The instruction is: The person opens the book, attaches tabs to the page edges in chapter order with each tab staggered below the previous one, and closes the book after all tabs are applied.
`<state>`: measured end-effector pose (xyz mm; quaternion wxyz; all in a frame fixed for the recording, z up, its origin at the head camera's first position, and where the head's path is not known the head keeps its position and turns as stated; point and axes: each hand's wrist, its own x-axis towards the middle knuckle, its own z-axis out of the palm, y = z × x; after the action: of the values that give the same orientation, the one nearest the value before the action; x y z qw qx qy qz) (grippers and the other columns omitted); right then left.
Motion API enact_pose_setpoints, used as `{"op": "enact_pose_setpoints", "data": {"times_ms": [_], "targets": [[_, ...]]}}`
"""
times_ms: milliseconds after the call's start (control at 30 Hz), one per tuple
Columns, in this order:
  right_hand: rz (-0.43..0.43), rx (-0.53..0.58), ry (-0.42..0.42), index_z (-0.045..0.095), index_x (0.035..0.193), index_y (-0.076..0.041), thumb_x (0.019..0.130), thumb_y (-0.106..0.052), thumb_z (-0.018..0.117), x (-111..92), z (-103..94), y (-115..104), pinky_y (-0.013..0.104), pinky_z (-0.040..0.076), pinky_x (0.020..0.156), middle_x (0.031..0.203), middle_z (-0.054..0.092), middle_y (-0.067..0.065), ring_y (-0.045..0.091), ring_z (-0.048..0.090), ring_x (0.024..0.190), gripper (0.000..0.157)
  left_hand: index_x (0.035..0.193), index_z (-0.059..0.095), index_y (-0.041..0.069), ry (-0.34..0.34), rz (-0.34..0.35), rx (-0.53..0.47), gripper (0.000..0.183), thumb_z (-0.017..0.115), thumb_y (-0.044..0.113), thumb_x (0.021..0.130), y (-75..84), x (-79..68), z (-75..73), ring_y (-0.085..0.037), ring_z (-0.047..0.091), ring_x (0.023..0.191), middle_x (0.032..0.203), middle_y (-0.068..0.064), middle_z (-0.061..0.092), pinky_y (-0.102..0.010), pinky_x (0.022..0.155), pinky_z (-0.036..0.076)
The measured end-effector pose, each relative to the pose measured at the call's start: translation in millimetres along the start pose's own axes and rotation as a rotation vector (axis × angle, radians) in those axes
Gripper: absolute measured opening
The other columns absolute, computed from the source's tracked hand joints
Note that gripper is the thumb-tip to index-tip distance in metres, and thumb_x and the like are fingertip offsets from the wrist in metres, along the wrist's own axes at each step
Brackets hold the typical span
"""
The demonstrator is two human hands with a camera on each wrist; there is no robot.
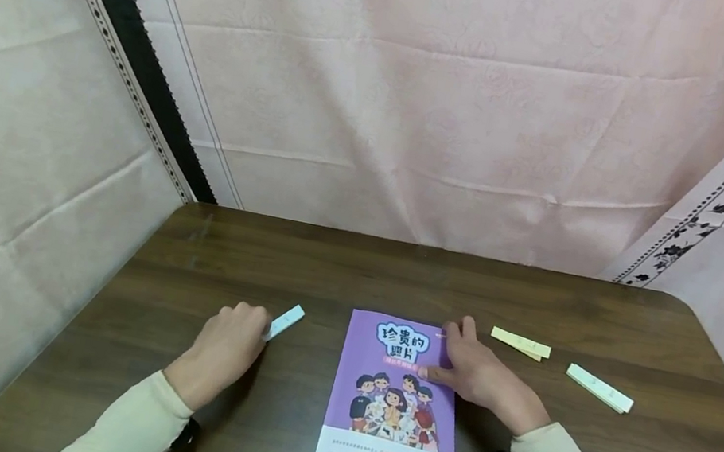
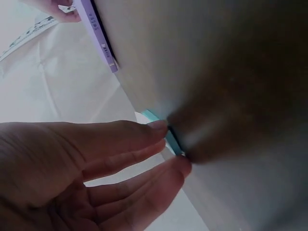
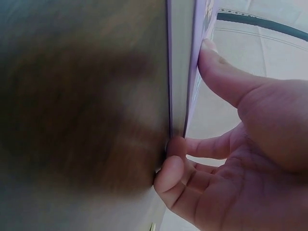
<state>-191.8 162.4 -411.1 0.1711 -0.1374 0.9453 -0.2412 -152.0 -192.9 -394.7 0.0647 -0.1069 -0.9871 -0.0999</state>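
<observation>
Purple book (image 1: pixel 393 413) lies closed, face up on desk (image 1: pixel 297 263), title end pointing away from person, long axis running near to far. Right hand (image 1: pixel 485 373) grips its right edge, thumb on cover. Left hand (image 1: pixel 225 351) pinches blue strip (image 1: pixel 287 321), long axis slanting, far end aimed rightward. Work appears unfinished: yellow strips (image 1: pixel 520 343), pale green strips (image 1: pixel 598 388) lie unheld beyond right hand.
</observation>
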Motion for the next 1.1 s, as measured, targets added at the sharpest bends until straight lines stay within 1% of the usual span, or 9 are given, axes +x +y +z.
{"op": "enact_pose_setpoints", "data": {"times_ms": [167, 333, 500, 567, 667, 800, 933, 1000, 1100], "targets": [[-0.014, -0.003, -0.007, 0.03, 0.156, 0.013, 0.097, -0.038, 0.077, -1, -1.4, -1, 0.052, 0.055, 0.098, 0.156, 0.023, 0.036, 0.042, 0.058, 0.12, 0.091, 0.073, 0.07, 0.002, -0.017, 0.026, -0.024, 0.023, 0.069, -0.014, 0.09, 2.7, 22.6, 8.1, -0.017, 0.053, 0.052, 0.065, -0.011, 0.063, -0.032, 0.043, 0.045], [-0.029, -0.009, -0.006, 0.032, 0.155, 0.013, 0.096, -0.038, 0.078, -2, -2.2, -2, 0.049, 0.057, 0.095, 0.149, 0.029, 0.032, 0.039, 0.058, 0.115, 0.09, 0.081, 0.076, -0.001, -0.017, 0.037, -0.025, 0.018, 0.069, -0.014, 0.091, 6.2, 45.4, 14.9, -0.021, 0.064, 0.06, 0.077, -0.017, 0.072, -0.037, 0.05, 0.054], [-0.042, -0.021, -0.004, 0.035, 0.152, 0.012, 0.096, -0.038, 0.079, -1, -3.1, -1, 0.047, 0.057, 0.091, 0.142, 0.032, 0.029, 0.036, 0.059, 0.11, 0.087, 0.086, 0.078, -0.002, -0.028, 0.045, -0.038, 0.017, 0.067, -0.014, 0.093, 13.6, 65.1, 19.3, -0.023, 0.069, 0.067, 0.086, -0.019, 0.075, -0.039, 0.056, 0.058], [-0.049, -0.017, -0.003, 0.036, 0.151, 0.012, 0.096, -0.037, 0.079, -1, -3.3, 0, 0.045, 0.057, 0.089, 0.137, 0.033, 0.026, 0.034, 0.059, 0.108, 0.085, 0.088, 0.079, -0.002, -0.034, 0.052, -0.043, 0.018, 0.066, -0.014, 0.094, 17.5, 71.4, 20.8, -0.022, 0.07, 0.07, 0.089, -0.019, 0.076, -0.038, 0.058, 0.059], [-0.054, -0.006, -0.006, 0.037, 0.149, 0.011, 0.096, -0.036, 0.078, 0, -3.1, 0, 0.042, 0.057, 0.085, 0.132, 0.034, 0.024, 0.033, 0.058, 0.105, 0.082, 0.085, 0.078, -0.001, -0.03, 0.074, -0.037, 0.022, 0.064, -0.016, 0.094, 22.5, 79.2, 22.7, -0.022, 0.072, 0.073, 0.09, -0.018, 0.077, -0.039, 0.059, 0.06], [-0.06, -0.001, -0.005, 0.037, 0.149, 0.012, 0.096, -0.034, 0.079, 0, -3.3, 0, 0.042, 0.057, 0.085, 0.132, 0.034, 0.023, 0.032, 0.058, 0.105, 0.081, 0.084, 0.076, -0.002, -0.027, 0.097, -0.049, 0.022, 0.063, -0.016, 0.094, 28.1, 88.8, 25.0, -0.022, 0.071, 0.073, 0.089, -0.018, 0.076, -0.039, 0.061, 0.06], [-0.06, 0.007, -0.003, 0.038, 0.147, 0.01, 0.096, -0.033, 0.079, -1, -3.3, -1, 0.042, 0.057, 0.084, 0.129, 0.034, 0.022, 0.032, 0.057, 0.104, 0.078, 0.09, 0.077, -0.004, -0.056, 0.112, -0.084, 0.018, 0.063, -0.014, 0.096, 33.9, 99.2, 27.2, -0.022, 0.073, 0.077, 0.093, -0.018, 0.077, -0.038, 0.065, 0.062], [-0.059, 0.009, 0.0, 0.039, 0.147, 0.009, 0.096, -0.033, 0.079, -1, -3.0, 0, 0.041, 0.056, 0.083, 0.126, 0.034, 0.02, 0.031, 0.057, 0.103, 0.077, 0.094, 0.078, -0.004, -0.07, 0.122, -0.104, 0.017, 0.064, -0.012, 0.097, 36.7, 103.7, 27.8, -0.025, 0.075, 0.083, 0.098, -0.019, 0.077, -0.039, 0.07, 0.063], [-0.058, 0.003, 0.002, 0.036, 0.149, 0.01, 0.096, -0.033, 0.079, -1, -2.1, -1, 0.042, 0.056, 0.086, 0.126, 0.034, 0.019, 0.031, 0.058, 0.104, 0.081, 0.102, 0.079, -0.005, -0.108, 0.113, -0.147, 0.018, 0.062, -0.01, 0.099, 41.1, 108.1, 28.2, -0.026, 0.075, 0.092, 0.107, -0.019, 0.077, -0.039, 0.079, 0.064]]}}
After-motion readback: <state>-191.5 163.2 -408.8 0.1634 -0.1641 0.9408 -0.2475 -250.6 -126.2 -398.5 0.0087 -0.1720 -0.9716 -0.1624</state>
